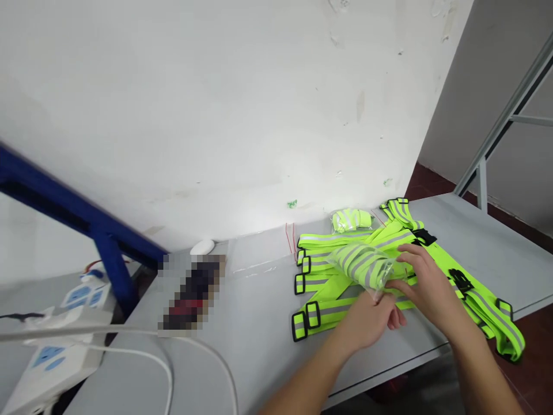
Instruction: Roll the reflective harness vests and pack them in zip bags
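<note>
A clear plastic bag (362,262) holds a rolled neon-yellow reflective strap with silver stripes. My left hand (375,320) is closed on the bag's near end, its fingers curled beneath it. Beside the bag's right end is my right hand (425,282), with thumb and fingers apart; the thumb lies against the plastic. Beneath both hands, several flat neon-yellow reflective straps (332,308) with black buckles are spread over the grey table. Behind them, by the wall, lies another bagged rolled strap (352,220).
Flat clear plastic bags (259,253) with red edge lines lie left of the straps. A white round object (202,248) sits near a blurred-out item (194,297). White cables and power strips (73,328) are at left, by a blue metal frame (82,213). A white wall (242,115) bounds the back.
</note>
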Demonstrator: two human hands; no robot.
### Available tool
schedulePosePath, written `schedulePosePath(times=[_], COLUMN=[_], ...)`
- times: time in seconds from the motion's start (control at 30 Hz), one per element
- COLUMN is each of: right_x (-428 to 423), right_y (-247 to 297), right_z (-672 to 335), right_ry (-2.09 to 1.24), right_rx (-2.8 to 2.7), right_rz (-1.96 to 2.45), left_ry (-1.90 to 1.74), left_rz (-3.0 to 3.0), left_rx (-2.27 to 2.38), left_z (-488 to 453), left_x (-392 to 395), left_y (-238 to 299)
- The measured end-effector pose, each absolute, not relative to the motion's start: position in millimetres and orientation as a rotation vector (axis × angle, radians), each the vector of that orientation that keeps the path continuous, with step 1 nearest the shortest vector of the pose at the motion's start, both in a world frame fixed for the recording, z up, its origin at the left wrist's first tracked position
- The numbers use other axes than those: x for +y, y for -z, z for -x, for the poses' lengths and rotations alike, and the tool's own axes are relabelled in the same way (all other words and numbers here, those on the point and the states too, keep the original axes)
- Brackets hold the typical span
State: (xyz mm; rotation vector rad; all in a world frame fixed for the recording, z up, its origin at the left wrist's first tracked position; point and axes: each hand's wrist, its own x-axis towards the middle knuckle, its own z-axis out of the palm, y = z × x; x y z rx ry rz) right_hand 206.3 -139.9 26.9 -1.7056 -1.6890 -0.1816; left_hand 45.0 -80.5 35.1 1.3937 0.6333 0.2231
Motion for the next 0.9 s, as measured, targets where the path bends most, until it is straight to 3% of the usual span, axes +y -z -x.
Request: schedulePosePath(times=[0.33,0.5,0.67,0.77,0.9], right_x=[-108.2,-113.2,-125.9,-132.6,-139.6], right_y=[-66.4,-56.0,-45.1,-46.0,-59.0], right_z=[-199.7,-201.6,-193.8,-183.7,-170.2], right_ry=[0.028,0.119,0.117,-0.076,-0.605], right_rx=[-2.34,-2.215,-1.896,-1.763,-1.646], right_rz=[1.631,1.672,1.647,1.655,1.488], left_ry=[-0.133,-0.413,-0.581,-0.722,-0.829], left_rz=[-1.604,-1.519,-1.8,-1.993,-2.148], left_rx=[0.566,0.431,0.434,0.484,0.589], left_z=[-39.2,-37.6,-29.2,-27.4,-28.3], left_x=[-78.2,-77.2,-79.8,-82.6,-86.2], left_y=[-31.4,-33.0,-36.5,-38.0,-40.4])
